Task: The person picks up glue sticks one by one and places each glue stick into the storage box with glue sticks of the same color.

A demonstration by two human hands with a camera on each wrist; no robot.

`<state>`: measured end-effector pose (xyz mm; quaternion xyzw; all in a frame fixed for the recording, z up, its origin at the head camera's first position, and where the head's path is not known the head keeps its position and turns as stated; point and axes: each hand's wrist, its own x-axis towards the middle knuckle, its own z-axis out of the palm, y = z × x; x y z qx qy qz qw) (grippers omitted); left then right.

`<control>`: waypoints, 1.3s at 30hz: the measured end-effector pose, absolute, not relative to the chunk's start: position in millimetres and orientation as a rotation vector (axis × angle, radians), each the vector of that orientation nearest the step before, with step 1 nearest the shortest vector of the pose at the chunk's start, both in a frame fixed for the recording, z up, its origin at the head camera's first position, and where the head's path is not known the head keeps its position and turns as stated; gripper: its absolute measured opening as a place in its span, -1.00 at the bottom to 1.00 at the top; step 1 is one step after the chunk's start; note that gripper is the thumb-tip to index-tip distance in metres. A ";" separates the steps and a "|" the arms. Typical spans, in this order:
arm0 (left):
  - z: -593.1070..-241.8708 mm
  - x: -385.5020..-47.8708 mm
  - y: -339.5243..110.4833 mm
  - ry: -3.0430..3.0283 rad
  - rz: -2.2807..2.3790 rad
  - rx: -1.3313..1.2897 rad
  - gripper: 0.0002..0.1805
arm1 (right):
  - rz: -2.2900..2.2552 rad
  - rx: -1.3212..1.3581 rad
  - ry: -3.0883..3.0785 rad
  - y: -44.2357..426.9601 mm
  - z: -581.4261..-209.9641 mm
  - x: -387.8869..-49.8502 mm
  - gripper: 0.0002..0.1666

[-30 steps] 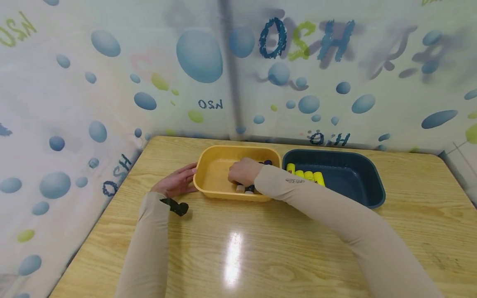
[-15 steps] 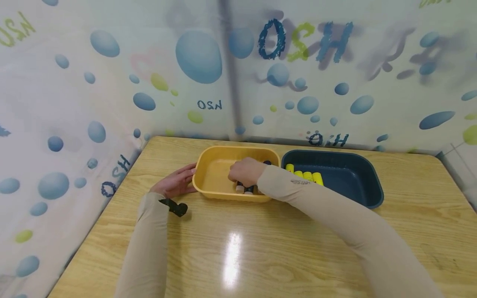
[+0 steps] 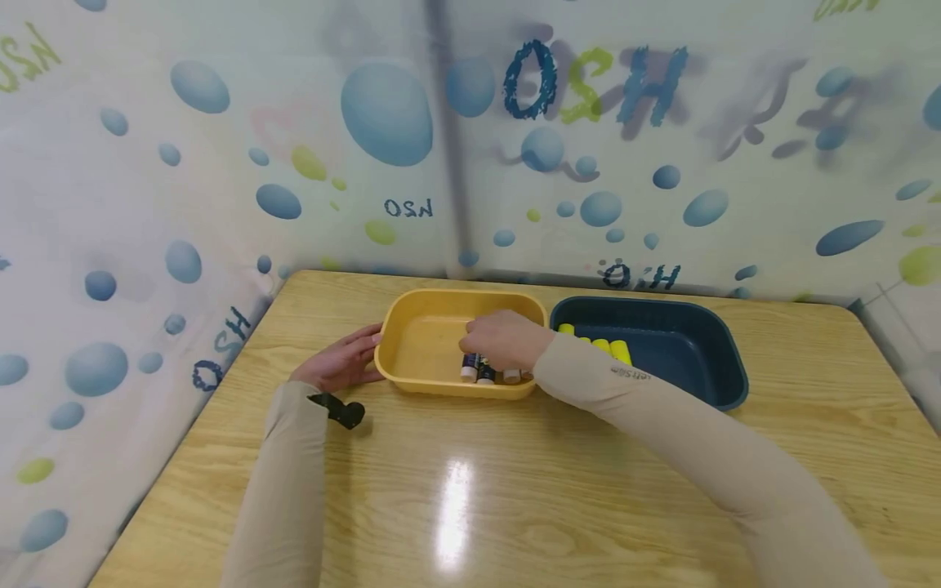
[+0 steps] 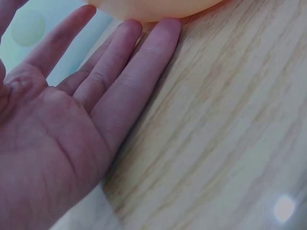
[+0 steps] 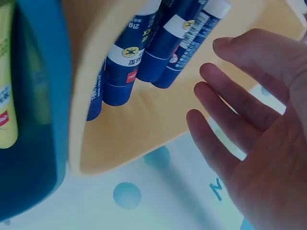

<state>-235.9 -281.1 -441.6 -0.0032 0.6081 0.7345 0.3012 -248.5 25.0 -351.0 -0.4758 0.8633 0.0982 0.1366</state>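
Observation:
A yellow-orange plastic tray (image 3: pixel 419 347) stands at the back of the table. Several dark blue glue sticks with white ends (image 5: pixel 125 67) lie side by side at its right end; in the head view a few of these glue sticks (image 3: pixel 470 367) show below my right hand. That right hand (image 3: pixel 506 339) is over the tray, and in the right wrist view its fingers (image 5: pixel 230 112) are loosely bent, apart from the sticks, holding nothing. My left hand (image 3: pixel 341 363) is at the tray's left end, straight fingertips (image 4: pixel 168 31) touching its outer wall.
A dark blue tray (image 3: pixel 684 351) adjoins the yellow-orange one on the right. Inside it, several yellow tubes (image 3: pixel 621 353) lie at the left end, partly behind my right sleeve (image 3: pixel 610 380). A patterned curtain (image 3: pixel 309 229) hangs behind the wooden table (image 3: pixel 397 490).
My right hand has shifted to the right within the yellow-orange tray, uncovering more of the front glue sticks. The left hand stays at the tray's end. The head view has turned slightly.

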 end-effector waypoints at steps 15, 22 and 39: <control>-444.3 -235.9 -281.2 1.627 1.920 0.029 -0.37 | 0.067 -1.325 2.670 75.7 -339.8 -221.2 -0.64; -443.6 -237.7 -283.2 1.611 1.931 0.028 -0.36 | 0.034 -1.291 2.787 105.7 -338.7 -213.4 -0.70; -440.5 -238.7 -281.6 1.651 1.907 -0.001 -0.33 | -0.088 -0.973 2.894 179.8 -342.4 -196.4 -0.63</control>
